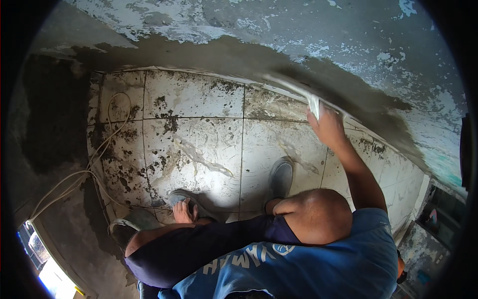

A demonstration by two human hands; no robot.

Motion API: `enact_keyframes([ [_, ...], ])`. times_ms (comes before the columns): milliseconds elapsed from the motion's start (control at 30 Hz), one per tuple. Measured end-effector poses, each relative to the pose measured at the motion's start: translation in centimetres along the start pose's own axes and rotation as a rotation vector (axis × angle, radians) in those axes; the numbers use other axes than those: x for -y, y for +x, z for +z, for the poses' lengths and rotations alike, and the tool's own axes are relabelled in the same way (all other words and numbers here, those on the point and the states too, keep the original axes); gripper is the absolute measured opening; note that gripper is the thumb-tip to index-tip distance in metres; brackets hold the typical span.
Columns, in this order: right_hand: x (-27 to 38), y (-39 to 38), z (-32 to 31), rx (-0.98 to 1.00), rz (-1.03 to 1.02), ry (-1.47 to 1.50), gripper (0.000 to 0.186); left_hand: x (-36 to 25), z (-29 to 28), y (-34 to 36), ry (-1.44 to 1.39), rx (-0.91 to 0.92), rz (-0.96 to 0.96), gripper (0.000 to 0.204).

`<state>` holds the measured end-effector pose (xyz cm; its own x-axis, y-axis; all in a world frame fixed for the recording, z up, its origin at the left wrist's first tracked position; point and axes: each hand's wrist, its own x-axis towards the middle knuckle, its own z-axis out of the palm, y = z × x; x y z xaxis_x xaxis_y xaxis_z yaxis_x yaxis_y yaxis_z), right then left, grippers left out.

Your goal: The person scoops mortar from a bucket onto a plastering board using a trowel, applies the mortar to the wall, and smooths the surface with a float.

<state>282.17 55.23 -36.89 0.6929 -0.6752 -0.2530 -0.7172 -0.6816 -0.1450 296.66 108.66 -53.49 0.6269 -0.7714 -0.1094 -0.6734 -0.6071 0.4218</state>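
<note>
My right hand [328, 124] is closed around the handle of a long, pale plastering trowel [298, 89]. The blade, partly smeared by motion, lies along the foot of the wall [239, 56], where a damp grey band of plaster runs above the floor tiles. Down by my left shoe [178, 195], my left hand [184, 212] rests with its fingers loosely extended over the shoe and nothing visible in them. I am crouching, and my other grey shoe [281, 177] stands flat on the tiles.
Dark crumbs and wet smears dirty the white tiled floor [199, 107]. A pale cable [107, 144] loops along the left side. Beside my left knee stands a dark grey container [142, 218], partly hidden. An opening [50, 269] lets in light at lower left; cluttered shelves [440, 212] stand at right.
</note>
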Motion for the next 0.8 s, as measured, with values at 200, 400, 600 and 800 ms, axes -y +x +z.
enact_keyframes([
  [200, -4.8, 0.1, 8.6, 0.044, 0.016, -0.344, 0.051, -0.3, -0.6, 0.7, -0.038, -0.008, 0.034, 0.038],
  [400, -3.8, 4.2, 11.0, 0.2, 0.154, -0.322, 0.048, -0.6, -0.7, 0.7, -0.04, -0.038, 0.034, 0.038],
  [600, 1.8, 5.4, 8.1, 0.095, 0.16, -0.182, 0.05, -0.8, -1.0, 0.5, -0.045, -0.025, 0.01, 0.039],
  [800, 5.1, 3.5, -0.6, -0.195, 0.063, -0.078, 0.036, -0.7, -0.9, 0.8, -0.067, -0.034, 0.029, 0.039],
])
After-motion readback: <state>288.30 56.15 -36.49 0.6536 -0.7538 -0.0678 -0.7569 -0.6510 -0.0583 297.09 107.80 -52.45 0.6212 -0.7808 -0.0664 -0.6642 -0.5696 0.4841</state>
